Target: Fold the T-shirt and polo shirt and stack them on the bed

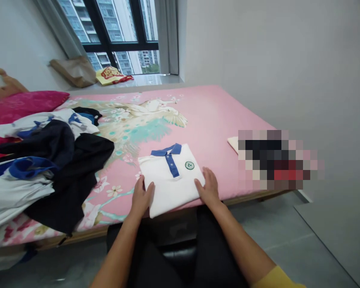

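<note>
A white polo shirt (174,186) lies folded near the front edge of the bed, its blue collar pointing away from me and a round green badge on the chest. My left hand (142,196) holds the shirt's left edge, thumb on top of the cloth and fingers along the side. On the opposite edge, my right hand (209,187) grips in the same way, with its thumb over the fabric. The fingertips at both edges are partly hidden.
Loose dark and white clothes (78,168) are heaped on the left, beside a magenta pillow (42,100). To the right, a pixelated patch covers a dark and red pile (273,160). A pink flowered sheet (204,116) covers the bed. Bags (78,72) sit by the window.
</note>
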A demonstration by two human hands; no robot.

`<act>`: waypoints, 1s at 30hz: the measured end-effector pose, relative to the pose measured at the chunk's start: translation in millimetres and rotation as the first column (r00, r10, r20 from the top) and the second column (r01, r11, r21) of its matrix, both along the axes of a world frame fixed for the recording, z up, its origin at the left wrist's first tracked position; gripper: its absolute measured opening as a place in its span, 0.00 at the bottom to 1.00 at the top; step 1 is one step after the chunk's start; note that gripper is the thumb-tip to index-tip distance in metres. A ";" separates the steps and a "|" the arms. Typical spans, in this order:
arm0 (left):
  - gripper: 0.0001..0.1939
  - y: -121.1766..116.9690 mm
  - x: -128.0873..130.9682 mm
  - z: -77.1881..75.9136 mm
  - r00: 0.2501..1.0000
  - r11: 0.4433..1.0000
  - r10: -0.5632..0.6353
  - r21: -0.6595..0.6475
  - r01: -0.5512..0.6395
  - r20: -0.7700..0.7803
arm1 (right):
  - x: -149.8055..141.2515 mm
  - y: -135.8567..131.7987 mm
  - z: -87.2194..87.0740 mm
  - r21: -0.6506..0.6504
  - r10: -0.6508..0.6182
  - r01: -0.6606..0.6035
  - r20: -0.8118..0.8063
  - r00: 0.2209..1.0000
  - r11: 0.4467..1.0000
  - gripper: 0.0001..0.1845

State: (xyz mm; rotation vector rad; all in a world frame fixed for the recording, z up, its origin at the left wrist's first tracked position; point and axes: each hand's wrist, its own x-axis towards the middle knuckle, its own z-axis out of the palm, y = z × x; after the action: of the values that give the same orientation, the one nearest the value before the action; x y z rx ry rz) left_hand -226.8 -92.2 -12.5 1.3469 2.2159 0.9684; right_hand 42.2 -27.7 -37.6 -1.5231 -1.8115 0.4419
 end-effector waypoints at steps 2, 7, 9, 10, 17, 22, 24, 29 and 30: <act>0.32 -30.3 13.3 -0.2 0.973 0.999 0.022 0.028 -0.030 0.228 | 26.6 -17.3 -7.3 -0.033 -0.071 0.066 -0.199 0.977 0.997 0.35; 0.26 -69.5 30.9 4.1 0.666 0.983 0.169 -0.076 -0.166 0.726 | 60.9 -46.3 -2.1 -0.413 -0.222 -0.055 -0.591 0.776 0.909 0.33; 0.21 -65.8 27.5 9.7 0.609 0.980 0.193 -0.120 -0.160 0.769 | 60.2 -46.9 8.7 -0.504 -0.287 -0.140 -0.675 0.680 0.852 0.32; 0.19 -61.4 24.6 13.1 0.587 0.982 0.189 -0.136 -0.134 0.787 | 58.2 -46.3 14.8 -0.530 -0.320 -0.168 -0.703 0.635 0.831 0.30; 0.19 -28.2 16.4 30.5 0.348 0.963 0.174 -0.233 0.136 0.921 | 35.9 -71.7 36.1 -0.514 -0.380 -0.422 -0.851 0.364 0.747 0.20; 0.19 -40.8 31.8 29.5 0.269 0.975 0.209 -0.223 0.020 0.940 | 10.5 -85.6 30.2 -0.439 -0.429 -0.521 -0.891 0.148 0.732 0.20; 0.18 -58.9 42.1 26.4 0.242 0.973 0.214 -0.229 0.036 0.946 | -0.8 -83.1 28.8 -0.402 -0.454 -0.521 -0.890 0.031 0.753 0.22; 0.25 -103.2 67.3 15.2 0.150 0.979 0.172 -0.186 0.087 0.974 | -19.3 -78.4 26.5 -0.452 -0.540 -0.393 -0.829 -0.146 0.801 0.27; 0.27 -106.5 69.3 13.7 0.114 0.984 0.158 -0.166 0.070 0.981 | -20.2 -77.6 26.2 -0.458 -0.548 -0.382 -0.820 -0.167 0.803 0.27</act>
State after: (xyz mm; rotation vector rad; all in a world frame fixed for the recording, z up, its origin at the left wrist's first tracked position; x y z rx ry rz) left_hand -157.5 -198.7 1.1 0.1940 1.1247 1.1418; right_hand 22.0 -105.4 -11.4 -0.8595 -0.0725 1.7250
